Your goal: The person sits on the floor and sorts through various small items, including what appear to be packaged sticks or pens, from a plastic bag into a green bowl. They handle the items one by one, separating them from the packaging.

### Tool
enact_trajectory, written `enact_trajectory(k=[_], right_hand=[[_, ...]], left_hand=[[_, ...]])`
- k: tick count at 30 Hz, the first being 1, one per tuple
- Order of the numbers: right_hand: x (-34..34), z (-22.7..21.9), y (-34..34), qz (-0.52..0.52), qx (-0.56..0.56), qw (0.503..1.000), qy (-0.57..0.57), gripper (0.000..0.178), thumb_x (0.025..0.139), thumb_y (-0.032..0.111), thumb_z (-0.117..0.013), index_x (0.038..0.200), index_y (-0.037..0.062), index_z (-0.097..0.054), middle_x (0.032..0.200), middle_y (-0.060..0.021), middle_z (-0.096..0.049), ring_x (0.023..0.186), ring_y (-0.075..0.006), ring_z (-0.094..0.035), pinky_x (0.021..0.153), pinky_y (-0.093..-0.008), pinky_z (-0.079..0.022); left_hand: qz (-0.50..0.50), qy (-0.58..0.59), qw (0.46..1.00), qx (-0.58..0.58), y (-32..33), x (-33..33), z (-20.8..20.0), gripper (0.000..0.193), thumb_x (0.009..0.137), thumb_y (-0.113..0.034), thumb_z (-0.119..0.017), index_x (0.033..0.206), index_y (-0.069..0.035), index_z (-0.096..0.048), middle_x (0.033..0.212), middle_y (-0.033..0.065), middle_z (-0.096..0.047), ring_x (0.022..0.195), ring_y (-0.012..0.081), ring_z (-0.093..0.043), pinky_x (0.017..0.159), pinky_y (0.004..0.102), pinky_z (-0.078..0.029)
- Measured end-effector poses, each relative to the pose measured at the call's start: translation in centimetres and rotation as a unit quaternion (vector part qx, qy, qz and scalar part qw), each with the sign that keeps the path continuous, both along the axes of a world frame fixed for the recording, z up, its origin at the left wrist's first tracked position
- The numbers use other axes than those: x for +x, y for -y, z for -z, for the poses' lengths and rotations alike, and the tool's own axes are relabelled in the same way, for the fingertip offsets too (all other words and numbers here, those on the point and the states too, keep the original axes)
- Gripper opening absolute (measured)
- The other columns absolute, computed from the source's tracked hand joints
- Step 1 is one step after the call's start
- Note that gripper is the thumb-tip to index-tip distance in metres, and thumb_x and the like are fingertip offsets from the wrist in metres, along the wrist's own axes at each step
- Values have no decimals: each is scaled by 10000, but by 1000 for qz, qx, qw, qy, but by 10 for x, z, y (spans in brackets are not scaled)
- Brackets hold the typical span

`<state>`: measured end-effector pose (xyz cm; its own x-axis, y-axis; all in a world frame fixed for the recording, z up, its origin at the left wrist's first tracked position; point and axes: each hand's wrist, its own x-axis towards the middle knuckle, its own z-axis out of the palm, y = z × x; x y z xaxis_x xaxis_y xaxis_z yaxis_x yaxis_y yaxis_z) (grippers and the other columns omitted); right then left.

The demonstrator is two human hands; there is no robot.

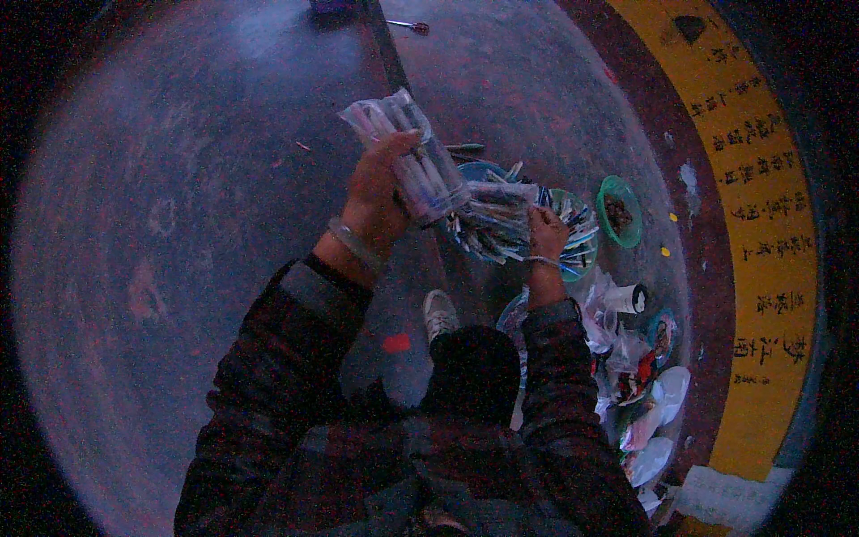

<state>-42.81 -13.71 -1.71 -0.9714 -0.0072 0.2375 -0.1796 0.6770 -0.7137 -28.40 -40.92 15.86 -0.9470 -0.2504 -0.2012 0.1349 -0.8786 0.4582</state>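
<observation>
My left hand (pixel 374 186) is wrapped round a clear plastic bag (pixel 429 183) packed with pale, pen-like sticks, held tilted in front of me. To its right, my right hand (pixel 548 234) pinches the end of a second clear packet (pixel 501 197), whose contents are too dim to name. This packet reaches toward the lower end of the first bag; whether they touch I cannot tell. Beneath my hands is a round blue container (pixel 479 167) heaped with loose pen-like sticks. A green container (pixel 586 259) with more sticks sits partly behind my right hand.
A green bowl (pixel 639 224) of small brown pieces stands on the floor farther right. Plastic bags (pixel 601 318), a white cup-like thing (pixel 626 298) and other clutter lie beside my right arm. My shoe (pixel 438 315) and a red scrap (pixel 395 342) are below. A yellow lettered band (pixel 752 242) curves along the right.
</observation>
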Motion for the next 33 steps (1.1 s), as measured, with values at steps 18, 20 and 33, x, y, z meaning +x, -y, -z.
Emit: enact_trajectory(k=[18, 20, 33], right_hand=[[-15, -53, -60, 147, 99, 978, -111, 217, 787, 254, -521, 882, 79, -608, 754, -67, -627, 692, -181, -600, 623, -289, -458], [-26, -41, -92, 174, 84, 975, -109, 225, 775, 252, -530, 891, 74, -603, 769, -74, -623, 687, -181, -596, 630, -281, -459], [-24, 15, -118, -51, 394, 914, -84, 215, 716, 253, -585, 840, 81, -620, 759, -65, -606, 735, -228, -566, 697, -374, -438]], left_hand=[[3, -6, 1000, -30, -3, 4, 2, 203, 754, -224, -572, 914, -123, -498, 822, 15, -508, 789, 183, -534, 710, 360, -466], [14, -10, 1000, -21, -3, 3, 2, 198, 757, -217, -570, 913, -120, -497, 823, 18, -510, 789, 187, -535, 710, 364, -467], [5, -61, 998, -2, -8, 27, -21, 181, 753, -166, -558, 912, -119, -483, 830, 32, -503, 784, 202, -526, 702, 386, -467]])
